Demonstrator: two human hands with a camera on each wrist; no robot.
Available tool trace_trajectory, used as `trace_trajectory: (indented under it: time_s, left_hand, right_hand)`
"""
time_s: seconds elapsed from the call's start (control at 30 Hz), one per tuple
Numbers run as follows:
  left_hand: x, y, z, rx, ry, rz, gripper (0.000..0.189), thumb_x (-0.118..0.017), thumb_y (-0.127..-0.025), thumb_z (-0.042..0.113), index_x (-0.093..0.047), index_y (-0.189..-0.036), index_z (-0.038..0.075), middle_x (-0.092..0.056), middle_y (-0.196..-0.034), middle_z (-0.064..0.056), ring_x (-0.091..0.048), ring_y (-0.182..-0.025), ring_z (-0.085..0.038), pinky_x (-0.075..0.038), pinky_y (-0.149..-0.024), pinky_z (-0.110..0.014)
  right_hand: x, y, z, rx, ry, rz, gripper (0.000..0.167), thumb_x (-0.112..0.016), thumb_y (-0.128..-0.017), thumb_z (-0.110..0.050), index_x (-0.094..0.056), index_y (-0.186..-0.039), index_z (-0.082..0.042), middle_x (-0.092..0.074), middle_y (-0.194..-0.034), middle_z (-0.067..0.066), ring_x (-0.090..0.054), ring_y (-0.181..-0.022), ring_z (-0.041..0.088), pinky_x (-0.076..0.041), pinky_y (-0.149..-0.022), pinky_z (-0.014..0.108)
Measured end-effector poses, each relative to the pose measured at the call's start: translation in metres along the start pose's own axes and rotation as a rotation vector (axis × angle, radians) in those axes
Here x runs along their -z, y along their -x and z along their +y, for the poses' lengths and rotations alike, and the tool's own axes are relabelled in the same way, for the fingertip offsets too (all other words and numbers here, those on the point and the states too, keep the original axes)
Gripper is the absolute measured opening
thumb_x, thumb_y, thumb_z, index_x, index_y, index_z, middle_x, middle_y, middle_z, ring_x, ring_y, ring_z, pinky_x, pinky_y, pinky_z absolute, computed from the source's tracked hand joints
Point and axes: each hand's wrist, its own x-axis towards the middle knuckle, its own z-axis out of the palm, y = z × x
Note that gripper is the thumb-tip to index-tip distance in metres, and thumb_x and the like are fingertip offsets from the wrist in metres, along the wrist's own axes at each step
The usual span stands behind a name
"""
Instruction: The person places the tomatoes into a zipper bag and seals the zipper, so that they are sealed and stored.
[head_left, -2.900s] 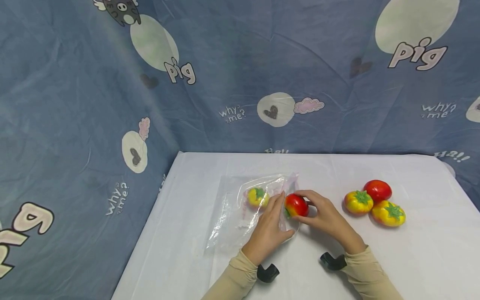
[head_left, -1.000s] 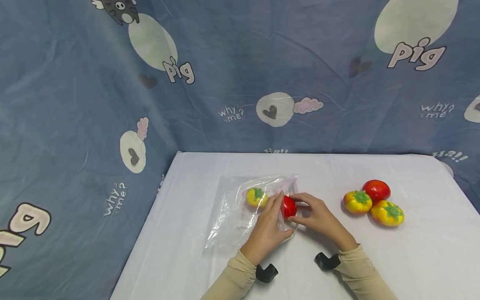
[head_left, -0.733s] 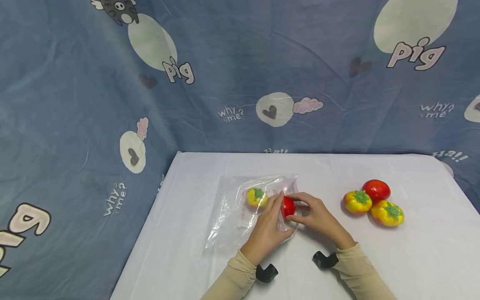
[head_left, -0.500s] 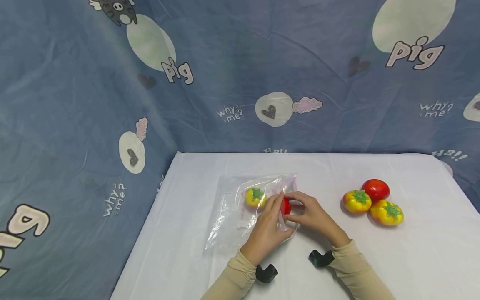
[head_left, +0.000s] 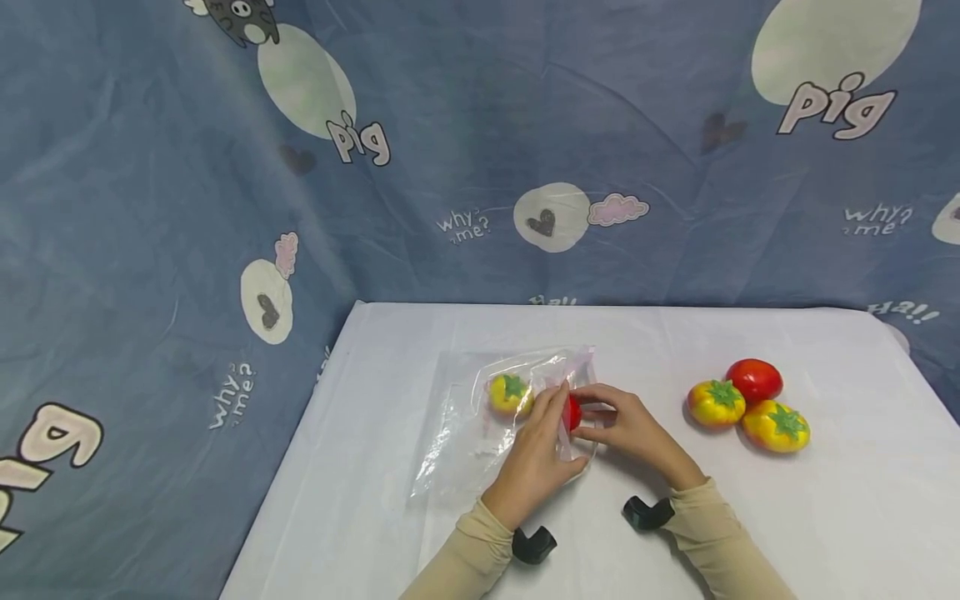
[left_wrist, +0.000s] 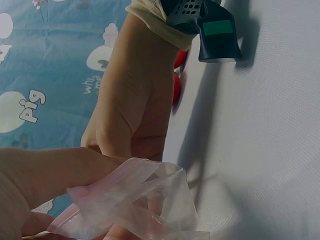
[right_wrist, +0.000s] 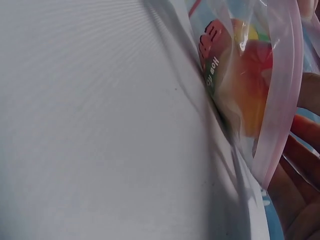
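A clear zip bag (head_left: pixel 465 425) lies on the white table (head_left: pixel 750 517), with a yellow tomato (head_left: pixel 511 393) inside it. My left hand (head_left: pixel 536 457) pinches the bag's open pink-edged mouth (left_wrist: pixel 125 192) and holds it up. My right hand (head_left: pixel 630 429) grips a red tomato (head_left: pixel 573 412) and has it partly inside the mouth, half hidden by my left fingers. In the right wrist view the bag's pink zip edge (right_wrist: pixel 282 90) curves around reddish-orange fruit (right_wrist: pixel 250 85) blurred behind the plastic. The left wrist view shows my right wrist (left_wrist: pixel 135 110) just past the bag.
Three loose tomatoes sit at the table's right: a yellow-orange one (head_left: pixel 716 403), a red one (head_left: pixel 756 380) and another yellow one (head_left: pixel 776 426). A blue printed cloth (head_left: pixel 480 150) hangs behind and drapes down the table's left side.
My right hand has pushed the red tomato leftward, from just outside the bag into its mouth. My left hand has kept its hold on the bag's edge.
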Motion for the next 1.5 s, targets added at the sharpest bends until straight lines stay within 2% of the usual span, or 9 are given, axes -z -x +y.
trace_trajectory:
  time_s: [0.37,0.63,0.7,0.8,0.9,1.03,1.27,1.4,1.5]
  left_hand:
    - [-0.001,0.0,-0.001,-0.011,-0.014,0.013,0.106,-0.092,-0.074,0.015,-0.033,-0.161,0.006,-0.046,-0.155,-0.006,-0.054,-0.139,-0.026,-0.05,-0.113,-0.043]
    - [0.0,0.0,-0.001,-0.019,0.004,0.006,0.106,-0.091,-0.075,0.014,-0.032,-0.162,0.007,-0.044,-0.157,-0.005,-0.054,-0.139,-0.024,-0.049,-0.115,-0.041]
    - [0.0,0.0,-0.001,-0.019,0.008,0.004,0.106,-0.091,-0.075,0.013,-0.031,-0.162,0.007,-0.043,-0.158,-0.005,-0.054,-0.139,-0.024,-0.049,-0.115,-0.04]
    - [0.0,0.001,-0.001,-0.013,0.013,0.0,0.106,-0.091,-0.075,0.012,-0.031,-0.162,0.008,-0.042,-0.159,-0.005,-0.053,-0.14,-0.023,-0.049,-0.115,-0.039]
    - [0.0,0.001,0.0,-0.004,0.014,-0.007,0.106,-0.091,-0.076,0.012,-0.03,-0.163,0.009,-0.041,-0.16,-0.005,-0.052,-0.141,-0.024,-0.049,-0.115,-0.04]
    - [0.0,0.0,0.001,-0.008,0.014,-0.009,0.108,-0.091,-0.075,0.012,-0.03,-0.163,0.01,-0.04,-0.161,-0.005,-0.05,-0.143,-0.024,-0.048,-0.116,-0.04]
    - [-0.001,0.0,0.0,-0.028,0.012,0.006,0.11,-0.093,-0.073,0.011,-0.03,-0.163,0.01,-0.04,-0.161,-0.005,-0.046,-0.147,-0.024,-0.047,-0.117,-0.039]
    - [-0.001,0.0,0.0,-0.035,0.02,0.014,0.11,-0.093,-0.072,0.01,-0.03,-0.162,0.009,-0.042,-0.16,-0.005,-0.047,-0.146,-0.023,-0.047,-0.117,-0.037]
    - [-0.002,0.0,0.001,-0.033,0.026,0.012,0.11,-0.093,-0.072,0.01,-0.03,-0.163,0.009,-0.042,-0.159,-0.005,-0.048,-0.145,-0.022,-0.047,-0.117,-0.035]
  right_hand:
    - [0.0,-0.011,-0.003,-0.022,-0.006,-0.081,0.056,-0.083,-0.083,0.001,-0.062,-0.134,0.007,-0.066,-0.131,0.027,-0.068,-0.115,0.044,-0.059,-0.097,0.041]
    - [-0.002,-0.02,-0.006,-0.03,-0.014,-0.125,0.05,-0.083,-0.083,0.0,-0.066,-0.129,0.004,-0.069,-0.127,0.023,-0.069,-0.115,0.017,-0.059,-0.099,0.042]
    - [-0.003,-0.022,-0.007,-0.033,-0.005,-0.139,0.05,-0.083,-0.082,0.0,-0.066,-0.128,0.004,-0.069,-0.126,0.022,-0.069,-0.116,0.02,-0.06,-0.099,0.04]
    - [-0.003,-0.027,-0.007,-0.022,0.019,-0.157,0.049,-0.084,-0.081,-0.001,-0.067,-0.126,0.004,-0.07,-0.126,0.022,-0.068,-0.118,0.032,-0.06,-0.098,0.038]
    - [-0.003,-0.031,-0.004,-0.014,0.033,-0.171,0.047,-0.085,-0.081,-0.002,-0.068,-0.124,0.005,-0.07,-0.125,0.023,-0.066,-0.12,0.042,-0.06,-0.099,0.04]
    - [-0.002,-0.035,0.0,-0.021,0.041,-0.188,0.044,-0.084,-0.082,-0.002,-0.068,-0.121,0.007,-0.07,-0.124,0.025,-0.064,-0.122,0.047,-0.057,-0.103,0.045]
    - [-0.002,-0.043,0.002,-0.08,0.02,-0.219,0.044,-0.08,-0.082,-0.002,-0.067,-0.122,0.011,-0.07,-0.125,0.028,-0.062,-0.126,0.05,-0.055,-0.106,0.045]
    - [-0.004,-0.046,0.002,-0.092,0.017,-0.224,0.045,-0.079,-0.08,0.0,-0.066,-0.121,0.013,-0.07,-0.124,0.029,-0.063,-0.124,0.048,-0.055,-0.105,0.033]
    - [-0.006,-0.048,0.003,-0.087,0.021,-0.231,0.046,-0.075,-0.077,0.003,-0.066,-0.121,0.013,-0.07,-0.122,0.028,-0.068,-0.118,0.037,-0.054,-0.1,0.022]
